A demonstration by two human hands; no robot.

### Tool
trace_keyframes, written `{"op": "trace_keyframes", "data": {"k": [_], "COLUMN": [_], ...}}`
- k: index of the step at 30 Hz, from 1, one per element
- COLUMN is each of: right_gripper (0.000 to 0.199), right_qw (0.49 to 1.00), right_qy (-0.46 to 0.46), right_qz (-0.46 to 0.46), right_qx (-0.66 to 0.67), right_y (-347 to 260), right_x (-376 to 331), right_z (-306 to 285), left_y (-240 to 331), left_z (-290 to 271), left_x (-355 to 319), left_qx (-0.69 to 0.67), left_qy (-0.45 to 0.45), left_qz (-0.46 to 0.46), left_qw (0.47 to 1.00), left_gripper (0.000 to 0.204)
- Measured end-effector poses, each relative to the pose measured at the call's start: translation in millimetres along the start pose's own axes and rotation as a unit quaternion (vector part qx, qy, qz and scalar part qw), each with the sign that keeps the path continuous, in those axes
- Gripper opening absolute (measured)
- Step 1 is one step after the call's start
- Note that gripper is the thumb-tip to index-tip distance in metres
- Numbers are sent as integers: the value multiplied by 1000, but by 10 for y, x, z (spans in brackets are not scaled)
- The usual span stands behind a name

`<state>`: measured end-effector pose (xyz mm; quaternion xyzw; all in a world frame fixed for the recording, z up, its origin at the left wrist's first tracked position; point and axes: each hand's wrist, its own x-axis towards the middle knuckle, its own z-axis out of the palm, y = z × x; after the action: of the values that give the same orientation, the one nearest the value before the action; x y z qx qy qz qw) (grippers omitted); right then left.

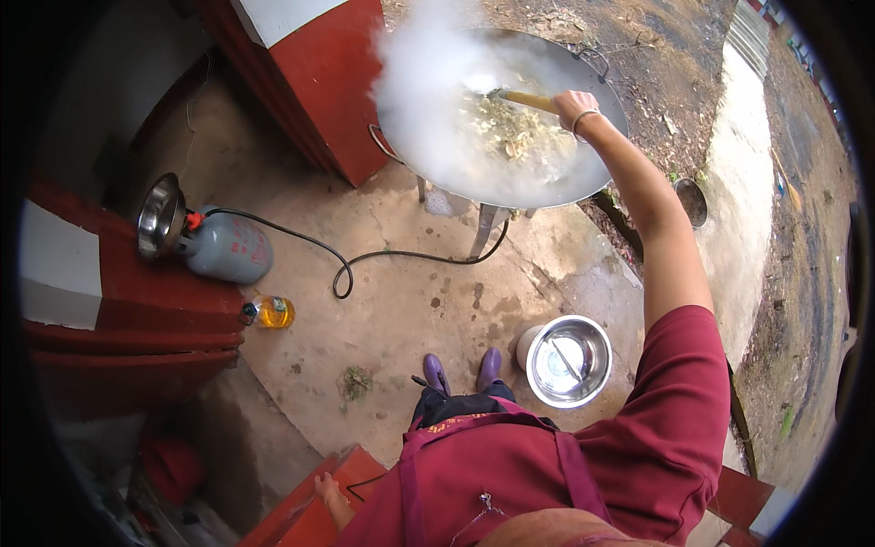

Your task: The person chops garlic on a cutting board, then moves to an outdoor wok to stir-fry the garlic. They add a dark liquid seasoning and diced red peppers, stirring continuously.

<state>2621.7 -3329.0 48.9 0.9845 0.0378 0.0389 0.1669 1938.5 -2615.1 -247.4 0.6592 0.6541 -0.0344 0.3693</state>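
My right hand (574, 109) is closed round the wooden handle of a wok spatula (529, 100), arm stretched far forward. The spatula's blade is lost in steam and food. Below it, a very large wok (583, 187) holds pale, chopped food (515, 132) with greenish bits. Thick white steam covers the wok's left side. At the lower left, my left hand (330, 492) rests on a red ledge (283, 510), its fingers laid out and nothing in them.
A grey gas cylinder (232, 248) stands at left, its black hose (392, 253) running across the floor to the wok's stand. Near it are a metal bowl (162, 217) and an oil bottle (273, 312). A shiny steel basin (570, 362) sits right of my purple boots (490, 366).
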Motion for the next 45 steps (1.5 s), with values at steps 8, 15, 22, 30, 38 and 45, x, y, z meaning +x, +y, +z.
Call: {"op": "trace_keyframes", "data": {"k": [8,15,22,30,38,45], "right_gripper": [18,19,28,23,25,28], "right_qw": [998,986,988,992,995,997], "right_qy": [4,-55,-2,93,55,71], "right_qz": [64,148,102,-39,-72,-7], "right_qx": [-13,59,117,82,38,37], "right_y": [474,591,519,-40,-238,-14], "right_x": [-289,-1039,-1670,-1906,-2329,-2557], "right_z": [-1,102,-573,-495,-356,-562], "left_y": [16,252,819,963,659,547], "left_z": [202,223,269,525,557,484], "left_x": [109,53,-89,530,858,687], "left_qx": [41,119,129,13,111,136], "left_qy": [-10,-60,-108,-113,-106,-128], "left_qz": [-20,-18,-19,44,106,50], "left_qw": [999,991,986,992,983,981], "left_gripper": [51,52,53,57,57,40]}}
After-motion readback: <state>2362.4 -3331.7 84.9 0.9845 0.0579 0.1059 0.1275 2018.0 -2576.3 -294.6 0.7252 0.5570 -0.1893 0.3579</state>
